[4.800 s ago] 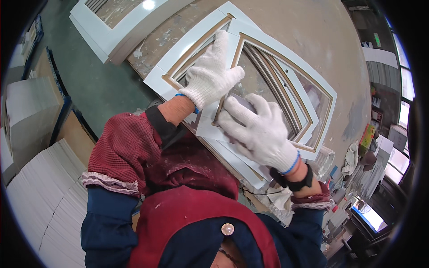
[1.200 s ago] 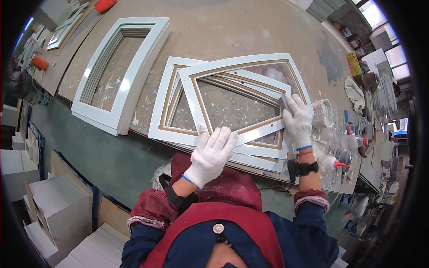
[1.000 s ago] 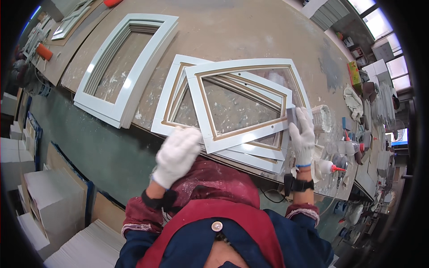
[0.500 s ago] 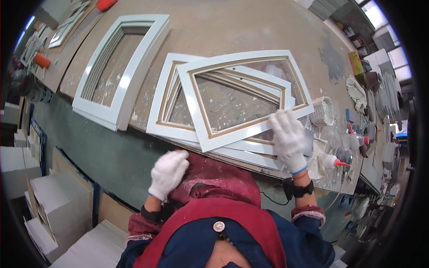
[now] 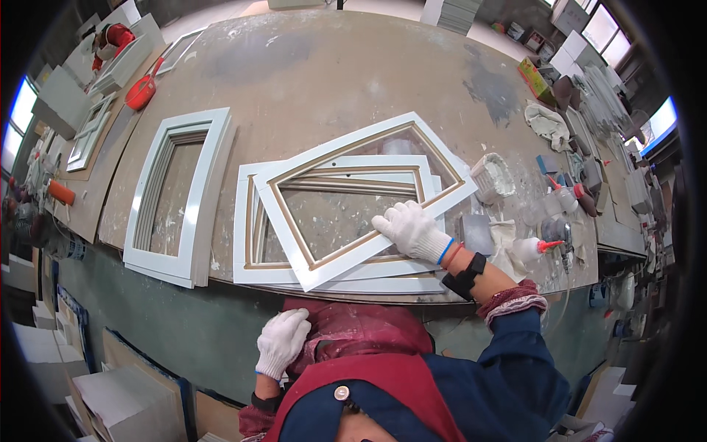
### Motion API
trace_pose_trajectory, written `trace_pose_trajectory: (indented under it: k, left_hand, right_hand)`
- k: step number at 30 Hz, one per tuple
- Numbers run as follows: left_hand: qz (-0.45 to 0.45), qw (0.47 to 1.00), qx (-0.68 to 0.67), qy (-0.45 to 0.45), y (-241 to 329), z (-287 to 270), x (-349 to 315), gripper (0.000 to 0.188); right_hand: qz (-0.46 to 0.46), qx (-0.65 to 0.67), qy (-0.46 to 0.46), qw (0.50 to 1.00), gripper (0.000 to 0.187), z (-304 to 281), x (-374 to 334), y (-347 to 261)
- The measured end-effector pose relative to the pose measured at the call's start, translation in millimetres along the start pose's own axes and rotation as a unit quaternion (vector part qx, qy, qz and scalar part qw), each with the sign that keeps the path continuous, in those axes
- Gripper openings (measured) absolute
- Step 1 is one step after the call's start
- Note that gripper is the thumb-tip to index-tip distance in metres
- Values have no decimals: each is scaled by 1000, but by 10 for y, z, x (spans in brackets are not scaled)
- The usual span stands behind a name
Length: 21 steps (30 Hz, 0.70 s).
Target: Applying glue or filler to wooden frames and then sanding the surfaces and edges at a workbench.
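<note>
Head view: the grey rectangular block point(image 5: 477, 236), earlier in the white-gloved right hand point(image 5: 411, 230), now lies on the brown table point(image 5: 331, 81); that hand, apparently freed for handling, grips the near rail of the glossy white, brown-edged frame point(image 5: 345, 260), askew atop similar white frames point(image 5: 241, 228). The white-gloved left hand point(image 5: 283, 340) curls loosely, contents undeterminable.

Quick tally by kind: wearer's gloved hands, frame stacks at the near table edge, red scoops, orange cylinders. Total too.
Left hand and right hand: 2
Left frame stack and middle frame stack: 2
Red scoop: 1
Orange cylinder: 1
Total: 6
</note>
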State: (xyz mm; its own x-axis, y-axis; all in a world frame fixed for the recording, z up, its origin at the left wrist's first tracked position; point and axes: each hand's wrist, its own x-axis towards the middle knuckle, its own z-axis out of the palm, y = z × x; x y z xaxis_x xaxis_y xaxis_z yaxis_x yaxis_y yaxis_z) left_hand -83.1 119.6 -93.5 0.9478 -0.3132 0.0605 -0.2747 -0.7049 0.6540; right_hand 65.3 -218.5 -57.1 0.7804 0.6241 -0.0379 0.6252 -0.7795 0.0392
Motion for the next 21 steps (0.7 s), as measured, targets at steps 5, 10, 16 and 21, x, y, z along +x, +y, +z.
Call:
trace_pose_trajectory:
  k: [5,10,16,21]
  left_hand:
    - [0,1000,5,-8,37,-12,26,22]
    - [2,1000,-2,-31,28,-4,-2,23]
    - [13,998,-14,-54,-76,75,-33,24]
    - [13,999,-6,-51,-30,115,48,24]
  right_hand:
    - [-8,3,0,1000,18,-125,56,-110]
    - [15,-3,21,1000,17,2,3,-349]
    - [28,-14,43,999,31,19,-28,-440]
    - [16,-29,123,992,31,-37,-63,-395]
